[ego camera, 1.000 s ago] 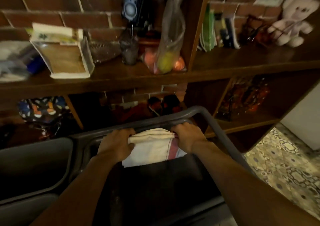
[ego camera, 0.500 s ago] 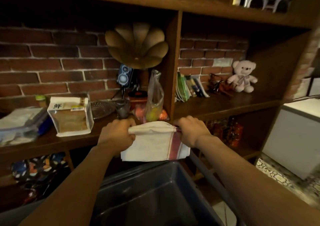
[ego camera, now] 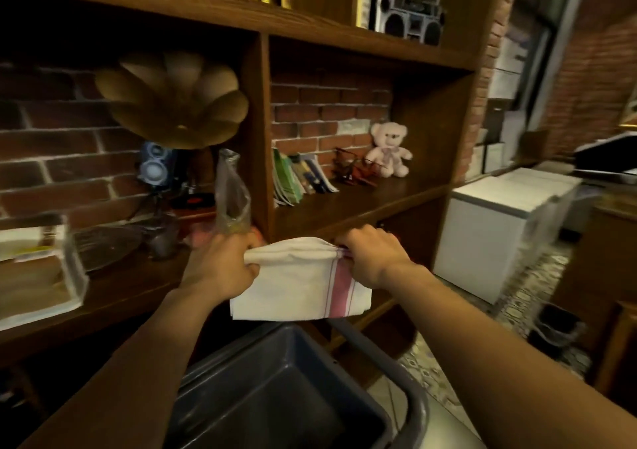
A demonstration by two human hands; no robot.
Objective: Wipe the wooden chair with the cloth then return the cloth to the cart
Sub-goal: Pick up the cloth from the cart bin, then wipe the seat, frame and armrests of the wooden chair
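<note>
The wooden chair is out of frame, and the cart (ego camera: 418,410) shows only as a grey handle bar and a dark bin (ego camera: 275,393) cut off by the bottom edge. The shelf's left side is blurred; the items there are hard to identify. Both fists hide the top corners of the cloth (ego camera: 293,290). The left hand (ego camera: 220,266) and right hand (ego camera: 374,259) are each closed on the bunched upper edge, holding the white, red-striped cloth in the air above the bin's far rim. Its long axis runs left to right, folded body hanging downward, stripe at the right end.
</note>
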